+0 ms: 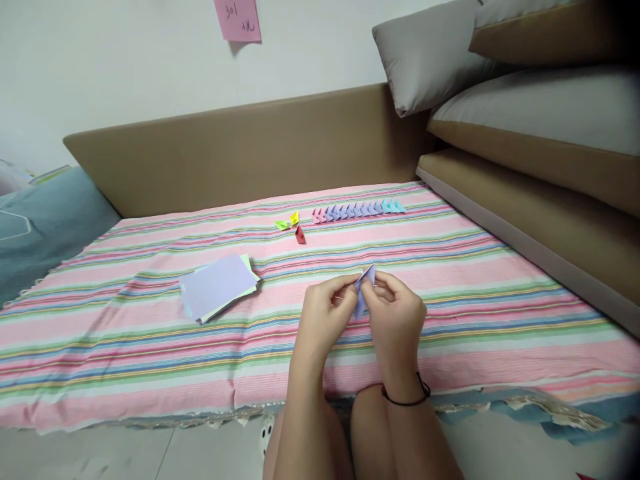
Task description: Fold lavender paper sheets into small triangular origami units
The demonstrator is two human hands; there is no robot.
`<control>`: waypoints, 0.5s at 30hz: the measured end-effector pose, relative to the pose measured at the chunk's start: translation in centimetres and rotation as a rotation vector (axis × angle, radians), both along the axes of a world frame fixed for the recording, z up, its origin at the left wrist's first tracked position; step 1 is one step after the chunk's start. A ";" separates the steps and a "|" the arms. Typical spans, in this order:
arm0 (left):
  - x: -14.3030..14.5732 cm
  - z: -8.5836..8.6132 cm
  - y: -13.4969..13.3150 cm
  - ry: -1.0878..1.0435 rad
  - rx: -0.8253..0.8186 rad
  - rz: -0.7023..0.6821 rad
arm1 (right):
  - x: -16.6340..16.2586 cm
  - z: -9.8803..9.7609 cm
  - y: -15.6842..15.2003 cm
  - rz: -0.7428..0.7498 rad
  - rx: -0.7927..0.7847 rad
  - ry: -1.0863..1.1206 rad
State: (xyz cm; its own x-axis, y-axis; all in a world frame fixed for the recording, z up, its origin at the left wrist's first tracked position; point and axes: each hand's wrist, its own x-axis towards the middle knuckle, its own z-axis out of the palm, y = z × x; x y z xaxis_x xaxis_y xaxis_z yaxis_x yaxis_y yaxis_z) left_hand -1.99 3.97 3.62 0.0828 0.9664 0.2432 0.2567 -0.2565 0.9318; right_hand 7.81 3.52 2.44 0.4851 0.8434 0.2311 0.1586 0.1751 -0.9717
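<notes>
Both hands meet above the striped sheet [150,347] and pinch one small folded piece of lilac paper [364,287] between them. My left hand [325,310] grips its left side with curled fingers. My right hand [395,313], with a dark band at the wrist, holds the right side. A stack of pastel paper sheets [217,287] lies left of the hands. Farther back sits a row of several small folded paper pieces [357,210], pink, lilac and blue. Beside that row lie a yellow piece [294,217], a green piece [281,225] and a red piece [299,234].
A tan padded backrest [240,147] runs behind the sheet. Tan and grey cushions [540,133] are stacked at the right. A teal pillow [45,220] lies at the left. A pink note [239,19] hangs on the wall. My knees are at the bottom edge.
</notes>
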 end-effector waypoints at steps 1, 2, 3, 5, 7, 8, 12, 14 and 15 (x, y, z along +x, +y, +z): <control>0.0 0.0 0.0 0.002 -0.005 -0.006 | 0.0 0.0 0.0 -0.031 0.004 -0.050; 0.1 0.0 0.0 0.006 -0.009 -0.007 | 0.0 0.0 0.0 -0.047 0.006 -0.078; 0.2 0.0 0.0 0.012 -0.009 -0.007 | 0.0 -0.1 0.1 -0.041 0.004 -0.073; 0.3 0.1 0.1 0.019 0.008 -0.004 | 0.0 -0.4 0.2 0.020 -0.007 0.014; 0.3 0.2 0.1 0.008 0.028 -0.008 | 0.0 -0.6 0.3 0.089 -0.020 0.103; 0.3 0.2 0.1 0.000 0.032 -0.011 | 0.0 -0.7 0.3 0.099 -0.022 0.116; 0.3 0.1 -0.1 -0.002 -0.001 -0.023 | 0.0 -0.5 0.2 -0.017 -0.004 -0.039; 0.3 0.0 0.0 -0.006 -0.012 -0.034 | 0.0 -0.5 0.2 -0.067 0.007 -0.110; 0.4 0.0 0.0 -0.013 -0.013 -0.037 | 0.0 -0.5 0.2 -0.056 0.009 -0.104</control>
State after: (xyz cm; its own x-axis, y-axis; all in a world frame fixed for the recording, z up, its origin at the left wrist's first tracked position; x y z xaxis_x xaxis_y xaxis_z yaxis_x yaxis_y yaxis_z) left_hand -1.63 3.98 3.58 0.1154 0.9659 0.2316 0.2352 -0.2531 0.9384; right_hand 7.86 3.70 1.96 0.5042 0.8135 0.2899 0.2679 0.1718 -0.9480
